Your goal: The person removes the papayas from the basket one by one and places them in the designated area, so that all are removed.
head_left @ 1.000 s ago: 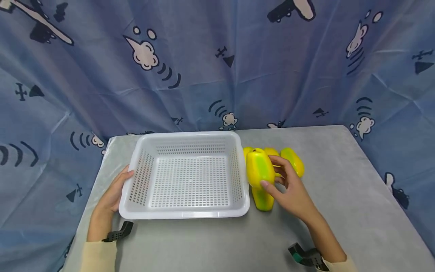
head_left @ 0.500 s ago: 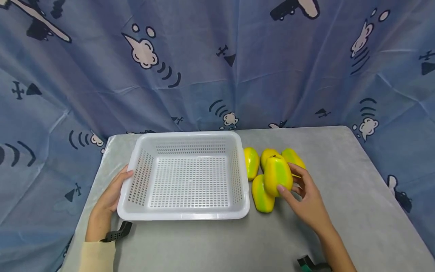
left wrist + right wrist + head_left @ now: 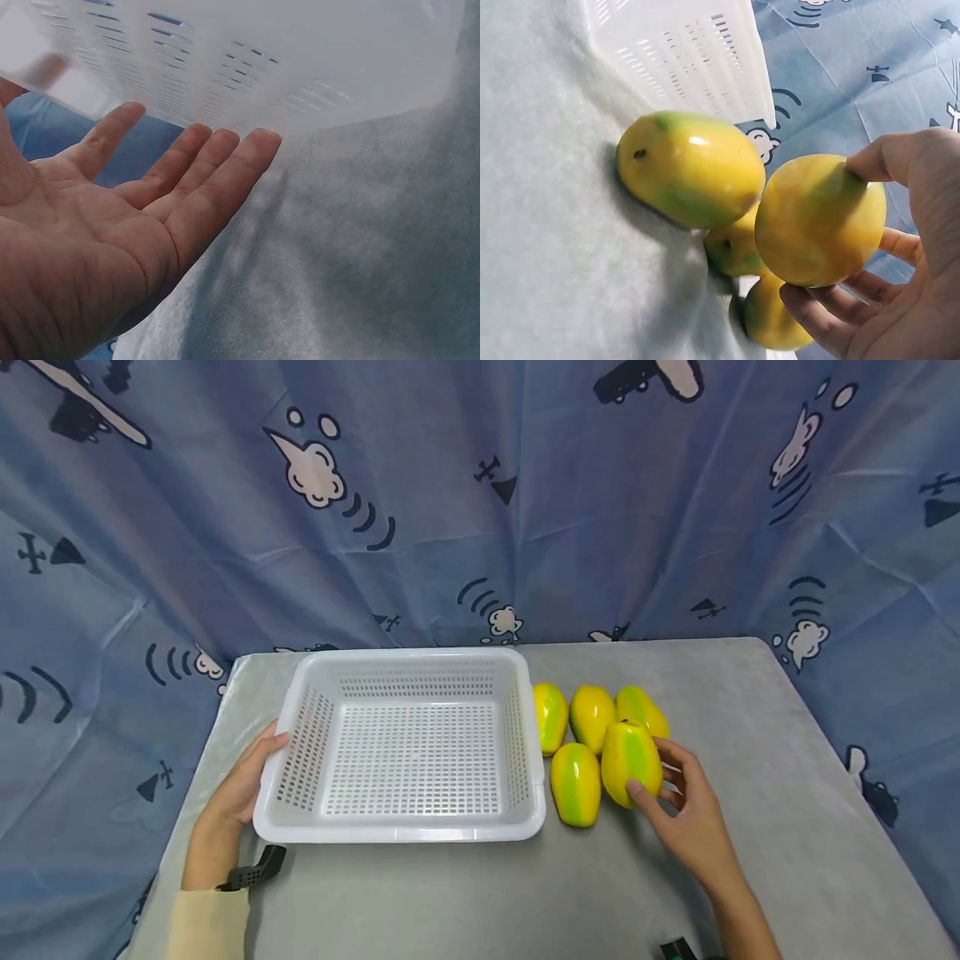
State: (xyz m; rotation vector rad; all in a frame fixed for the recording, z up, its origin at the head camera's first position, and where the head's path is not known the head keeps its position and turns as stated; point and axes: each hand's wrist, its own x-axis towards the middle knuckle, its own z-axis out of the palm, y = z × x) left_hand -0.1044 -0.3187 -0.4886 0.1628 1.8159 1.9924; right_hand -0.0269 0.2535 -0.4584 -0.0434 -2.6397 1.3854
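A white slotted basket (image 3: 405,831) stands on the grey table (image 3: 750,827). My left hand (image 3: 258,760) lies flat against the basket's left wall (image 3: 247,67), and in the left wrist view the hand (image 3: 187,172) has straight fingers. My right hand (image 3: 654,772) grips a yellow-green mango (image 3: 628,760) between thumb and fingers, low and right of the basket. I cannot tell whether it touches the table. Beside it lies a mango (image 3: 576,782), with three more behind (image 3: 551,717) (image 3: 592,717) (image 3: 642,708). In the right wrist view the hand (image 3: 889,247) grips the mango (image 3: 817,221).
A blue patterned curtain (image 3: 480,510) hangs close behind the table and around its sides. The table's edge runs down the right (image 3: 847,760). In the right wrist view a lying mango (image 3: 690,169) sits between my held one and the basket corner (image 3: 697,52).
My right hand carried the mango from beside the basket's right rim to the right and down, to a spot next to the front mango. The left hand stayed on the basket.
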